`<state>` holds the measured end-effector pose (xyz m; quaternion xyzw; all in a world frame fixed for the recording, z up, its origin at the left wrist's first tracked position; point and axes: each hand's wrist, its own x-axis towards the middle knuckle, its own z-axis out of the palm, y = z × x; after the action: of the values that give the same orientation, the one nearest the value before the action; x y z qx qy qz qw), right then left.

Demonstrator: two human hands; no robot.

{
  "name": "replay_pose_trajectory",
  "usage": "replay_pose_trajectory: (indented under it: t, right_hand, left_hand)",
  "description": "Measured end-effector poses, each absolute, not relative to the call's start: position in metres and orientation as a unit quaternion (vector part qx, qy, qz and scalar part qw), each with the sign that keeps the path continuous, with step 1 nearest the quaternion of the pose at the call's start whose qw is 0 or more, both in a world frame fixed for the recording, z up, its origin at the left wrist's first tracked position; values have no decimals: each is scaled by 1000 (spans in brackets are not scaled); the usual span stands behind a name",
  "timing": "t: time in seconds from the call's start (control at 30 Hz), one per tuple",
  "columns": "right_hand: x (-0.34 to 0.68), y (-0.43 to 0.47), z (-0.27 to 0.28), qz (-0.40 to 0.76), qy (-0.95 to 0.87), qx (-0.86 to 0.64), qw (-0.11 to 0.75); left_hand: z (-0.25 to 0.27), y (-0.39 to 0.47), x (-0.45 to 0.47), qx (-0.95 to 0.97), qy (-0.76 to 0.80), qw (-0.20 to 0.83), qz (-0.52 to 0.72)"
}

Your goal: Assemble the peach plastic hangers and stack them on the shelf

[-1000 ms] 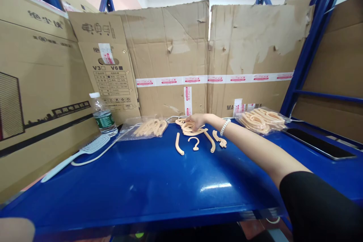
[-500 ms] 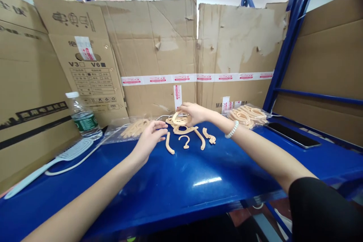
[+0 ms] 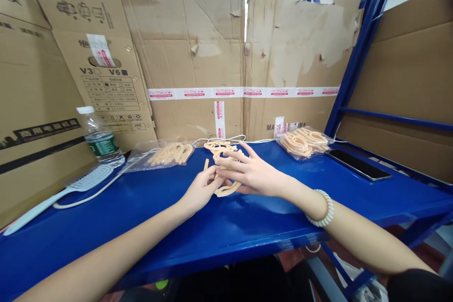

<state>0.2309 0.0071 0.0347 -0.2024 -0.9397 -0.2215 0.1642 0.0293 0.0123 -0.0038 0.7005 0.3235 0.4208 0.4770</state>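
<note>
The left hand [image 3: 200, 191] pinches a curved peach piece [image 3: 228, 191] in its grip over the counter [image 3: 212, 226], apparently steadying it beside the right hand [image 3: 260, 174], whose grip is spread, while loose peach pieces [image 3: 216, 143] lie just behind, presumably for easy reach.

I count two bags [image 3: 143, 150] along the tabletop's [image 3: 262, 222] back edge, one bottle [image 3: 101, 139] and one hairbrush [image 3: 90, 178] near its left edge, one phone [image 3: 359, 164] toward its right (my loose pieces [image 3: 228, 191] overlap, uncountable).
</note>
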Motion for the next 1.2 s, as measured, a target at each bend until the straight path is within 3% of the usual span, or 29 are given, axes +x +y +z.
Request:
replay_pose_trajectory:
  t: [0.13,0.27,0.4,0.6,0.77,1.03,1.2]
  right_hand:
    - [238,11,31,-128,-909,-265,295]
    - [241,20,21,52,-845,-328,419]
    - [242,23,20,191,-836,-364,362]
    - [249,11,35,191,-892,-368,181]
    - [252,15,33,182,-900,-377,121]
    - [251,22,27,184,-849,-446,217]
    - [253,27,27,350,-750,-448,339]
  left_hand:
    - [-1,9,28,691,343,462,438]
    - [-1,6,27,663,362,478,448]
    - [-3,5,28,638,350,513,455]
    - [0,2,26,670,354,463,460]
    - [4,2,23,627,358,501,477]
    - [4,11,13,571,367,527,511]
    - [9,11,11,556,365,532,524]
